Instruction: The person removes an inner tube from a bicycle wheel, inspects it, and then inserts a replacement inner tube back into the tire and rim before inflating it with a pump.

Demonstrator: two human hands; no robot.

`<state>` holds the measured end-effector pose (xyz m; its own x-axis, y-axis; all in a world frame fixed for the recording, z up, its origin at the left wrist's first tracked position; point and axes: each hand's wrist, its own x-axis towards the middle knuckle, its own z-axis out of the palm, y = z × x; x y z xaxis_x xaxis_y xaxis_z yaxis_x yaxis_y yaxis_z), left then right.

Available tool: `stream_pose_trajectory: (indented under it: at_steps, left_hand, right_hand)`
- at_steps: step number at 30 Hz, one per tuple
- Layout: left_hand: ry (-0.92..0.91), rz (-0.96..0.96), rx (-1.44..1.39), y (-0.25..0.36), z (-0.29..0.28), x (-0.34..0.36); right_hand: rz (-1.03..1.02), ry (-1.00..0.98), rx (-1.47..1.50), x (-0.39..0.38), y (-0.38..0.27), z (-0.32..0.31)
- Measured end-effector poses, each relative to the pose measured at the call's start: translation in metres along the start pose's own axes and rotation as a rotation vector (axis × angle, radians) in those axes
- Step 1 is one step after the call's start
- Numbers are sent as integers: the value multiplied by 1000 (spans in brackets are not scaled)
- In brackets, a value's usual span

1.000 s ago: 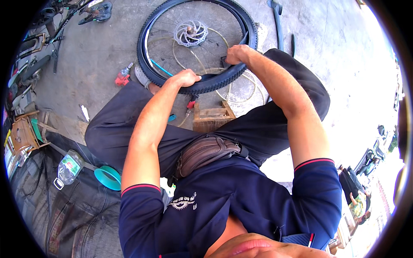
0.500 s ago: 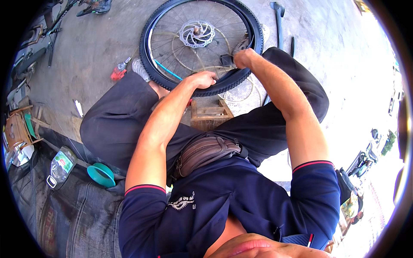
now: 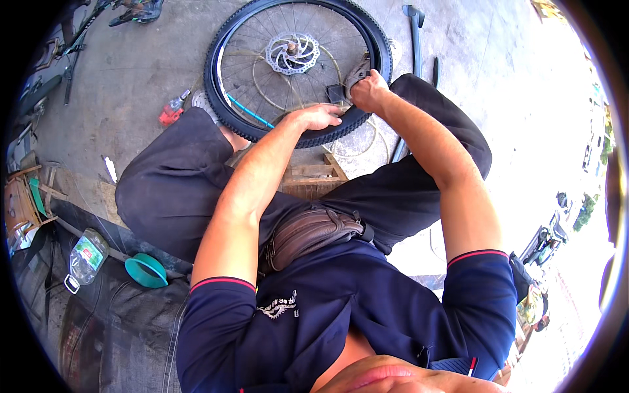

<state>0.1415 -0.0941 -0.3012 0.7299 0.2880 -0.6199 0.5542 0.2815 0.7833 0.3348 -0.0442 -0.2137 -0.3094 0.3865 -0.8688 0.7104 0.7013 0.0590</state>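
Note:
A bicycle wheel [image 3: 292,54] with a silver disc rotor lies between my legs. Its black knobby tire [image 3: 225,40] runs round the rim. My left hand [image 3: 320,116] is closed over the tire's near side, thumb and forefinger reaching to the right along its inner edge. Farther right, my right hand [image 3: 369,92] is bent round the tire's near right part, its fingertips partly hidden. A light blue strip [image 3: 250,110] shows inside the wheel at the near left. Behind the spokes runs a pale thin hose [image 3: 262,93].
A wooden block frame [image 3: 314,175] stands just in front of me. Beyond my right knee lie a floor pump-like blue bar [image 3: 417,42] and a dark rod [image 3: 436,72]. A red-based bottle [image 3: 171,112] is by my left knee; a plastic jug [image 3: 87,257] and green bowl [image 3: 146,270] lie at left.
The whole view has shifted slightly, with the wheel appearing a little more to the left. My left hand's fingers reach out farther along the tire; my right hand stays at its right part.

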Motion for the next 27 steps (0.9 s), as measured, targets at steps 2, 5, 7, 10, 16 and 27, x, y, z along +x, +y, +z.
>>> stream_pose_trajectory:
  at_steps: [2,5,7,10,16,27]
  left_hand:
    - [-26,-38,-4,8,-1,3]
    - [-28,-50,7,24,0,5]
    - [103,21,-297,28,21,15]
    - [146,40,-489,37,29,26]
    - [156,38,-489,24,33,43]
    - [508,62,487,45,73,5]
  right_hand:
    - [17,3,-13,3,3,3]
    - [29,5,-95,-8,16,-18]
    - [122,118,-103,-14,31,-11]
    - [112,32,-174,-4,45,-2]
    - [85,65,-115,25,59,5]
    - [672,549,898,34,63,67]
